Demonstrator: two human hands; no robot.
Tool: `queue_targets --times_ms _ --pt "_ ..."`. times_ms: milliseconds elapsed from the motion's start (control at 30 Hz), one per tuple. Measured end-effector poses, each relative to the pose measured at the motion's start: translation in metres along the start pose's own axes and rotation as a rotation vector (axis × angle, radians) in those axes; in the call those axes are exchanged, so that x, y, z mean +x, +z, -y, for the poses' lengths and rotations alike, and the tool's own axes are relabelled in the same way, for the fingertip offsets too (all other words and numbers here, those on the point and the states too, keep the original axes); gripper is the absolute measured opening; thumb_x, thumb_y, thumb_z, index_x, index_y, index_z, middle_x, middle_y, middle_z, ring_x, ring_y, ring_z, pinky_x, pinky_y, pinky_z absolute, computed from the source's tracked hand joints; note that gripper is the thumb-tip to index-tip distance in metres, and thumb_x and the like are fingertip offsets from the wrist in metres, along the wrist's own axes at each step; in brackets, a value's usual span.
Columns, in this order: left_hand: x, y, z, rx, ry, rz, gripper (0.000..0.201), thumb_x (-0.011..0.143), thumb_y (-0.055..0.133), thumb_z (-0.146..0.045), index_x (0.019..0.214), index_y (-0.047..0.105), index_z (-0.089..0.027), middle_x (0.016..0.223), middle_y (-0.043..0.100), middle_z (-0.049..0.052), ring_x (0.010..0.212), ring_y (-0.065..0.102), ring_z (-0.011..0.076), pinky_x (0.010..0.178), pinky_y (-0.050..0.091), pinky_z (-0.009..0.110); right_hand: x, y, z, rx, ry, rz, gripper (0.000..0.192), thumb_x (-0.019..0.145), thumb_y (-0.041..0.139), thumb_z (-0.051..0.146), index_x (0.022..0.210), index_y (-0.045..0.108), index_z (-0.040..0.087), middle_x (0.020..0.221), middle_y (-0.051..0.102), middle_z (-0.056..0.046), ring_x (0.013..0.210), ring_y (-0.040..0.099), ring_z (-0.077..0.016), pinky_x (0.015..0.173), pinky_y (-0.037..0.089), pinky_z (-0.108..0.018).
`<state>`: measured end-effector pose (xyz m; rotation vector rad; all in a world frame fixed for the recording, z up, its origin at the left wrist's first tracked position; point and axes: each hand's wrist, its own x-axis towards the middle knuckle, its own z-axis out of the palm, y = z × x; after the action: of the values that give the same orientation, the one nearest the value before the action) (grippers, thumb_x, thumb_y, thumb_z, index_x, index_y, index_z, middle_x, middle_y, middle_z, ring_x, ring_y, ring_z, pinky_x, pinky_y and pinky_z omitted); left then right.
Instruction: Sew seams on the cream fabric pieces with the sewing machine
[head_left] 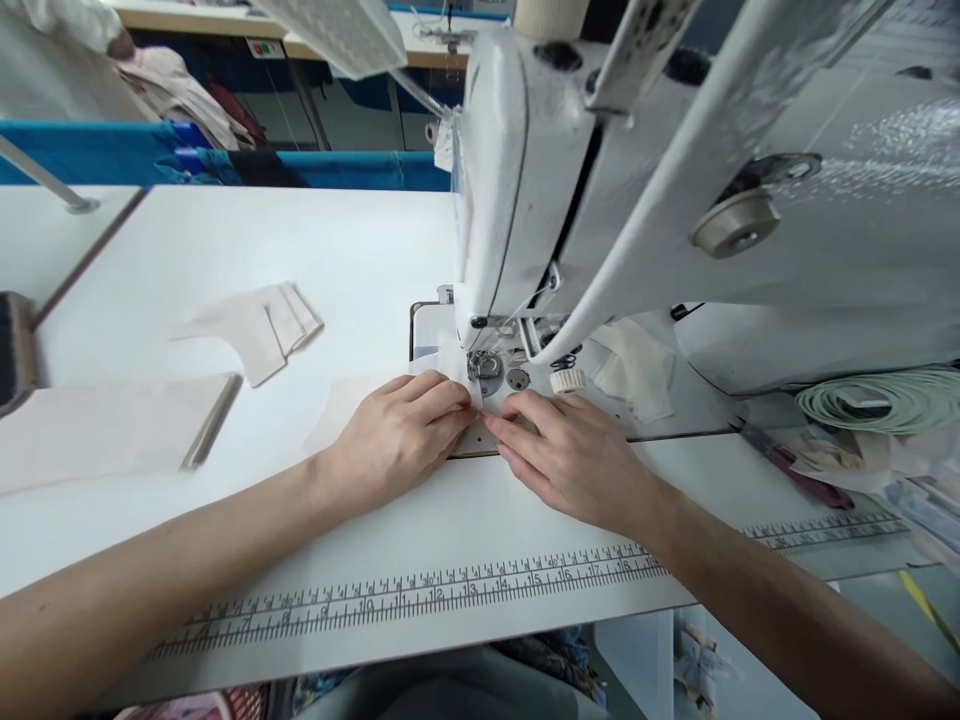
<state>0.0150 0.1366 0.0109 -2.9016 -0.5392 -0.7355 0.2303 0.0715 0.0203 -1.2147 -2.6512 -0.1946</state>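
Note:
A thin white fabric piece (451,362) lies under the presser foot (480,366) of the sewing machine (495,180). My left hand (409,430) is closed on this fabric, just left of the foot, with its fingers bunched together. From the right, my right hand (574,455) reaches in with bent fingers, its fingertips meeting the fabric's edge close to the left fingertips. What lies between the fingertips is mostly hidden. Part of the pale fabric stretches out to the left, behind my left hand.
Cut white pieces (251,325) and a folded strip (120,425) lie at left. Right of the needle sits a cream scrap (634,365). Red-handled snips (799,470) and coiled pale-green tape (885,398) are further right. A printed ruler (435,590) runs along the front edge.

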Motion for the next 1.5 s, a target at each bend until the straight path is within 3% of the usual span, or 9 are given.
queue_targets --times_ms 333,533,767,1067,1300,1500 --pt "-0.006 -0.009 -0.021 0.074 0.002 0.106 0.022 0.093 0.047 -0.011 0.107 0.063 -0.005 0.108 0.066 0.016 0.103 0.062 0.0258 0.08 0.057 0.038 0.002 -0.001 0.006 -0.052 -0.021 -0.028 0.021 0.095 0.047 0.015 0.107 0.065 0.011 0.09 0.06 -0.006 0.074 0.057 -0.0138 0.068 0.038 -0.031" --pt "-0.006 -0.008 -0.027 0.135 0.015 0.069 0.025 0.092 0.046 -0.011 0.104 0.066 -0.002 0.11 0.067 0.018 0.101 0.064 0.0269 0.082 0.058 0.039 0.002 -0.001 0.007 -0.041 -0.005 -0.021 0.024 0.096 0.045 0.016 0.112 0.063 0.012 0.093 0.062 -0.007 0.076 0.059 -0.0146 0.071 0.04 -0.032" --pt "-0.004 -0.007 -0.022 0.137 0.014 0.052 0.026 0.093 0.047 -0.015 0.106 0.066 -0.002 0.109 0.068 0.017 0.1 0.064 0.0258 0.085 0.057 0.038 0.004 0.0 0.005 -0.06 0.011 -0.036 0.026 0.096 0.044 0.016 0.114 0.063 0.012 0.091 0.062 -0.006 0.077 0.058 -0.0148 0.068 0.04 -0.031" --pt "-0.002 -0.003 -0.01 0.131 0.003 0.068 0.03 0.093 0.044 -0.015 0.11 0.064 -0.001 0.113 0.067 0.018 0.103 0.063 0.026 0.087 0.056 0.039 0.012 0.004 0.0 -0.126 0.073 -0.063 0.029 0.096 0.047 0.021 0.118 0.063 0.015 0.089 0.061 -0.004 0.062 0.049 -0.0105 0.061 0.035 -0.03" --pt "0.0 -0.001 -0.004 0.091 -0.061 0.089 0.03 0.091 0.046 -0.015 0.111 0.064 -0.002 0.115 0.067 0.017 0.104 0.063 0.0261 0.087 0.055 0.038 0.015 0.006 0.0 -0.178 0.116 -0.051 0.032 0.097 0.044 0.022 0.123 0.062 0.014 0.085 0.063 -0.004 0.069 0.055 -0.0129 0.062 0.035 -0.03" --pt "0.002 0.002 0.004 0.096 -0.059 0.073 0.03 0.093 0.044 -0.016 0.109 0.065 -0.003 0.113 0.068 0.014 0.102 0.063 0.0251 0.083 0.054 0.038 0.009 0.01 -0.006 -0.118 0.182 -0.22 0.032 0.1 0.042 0.028 0.107 0.069 0.013 0.084 0.068 -0.006 0.071 0.058 -0.0141 0.064 0.039 -0.028"
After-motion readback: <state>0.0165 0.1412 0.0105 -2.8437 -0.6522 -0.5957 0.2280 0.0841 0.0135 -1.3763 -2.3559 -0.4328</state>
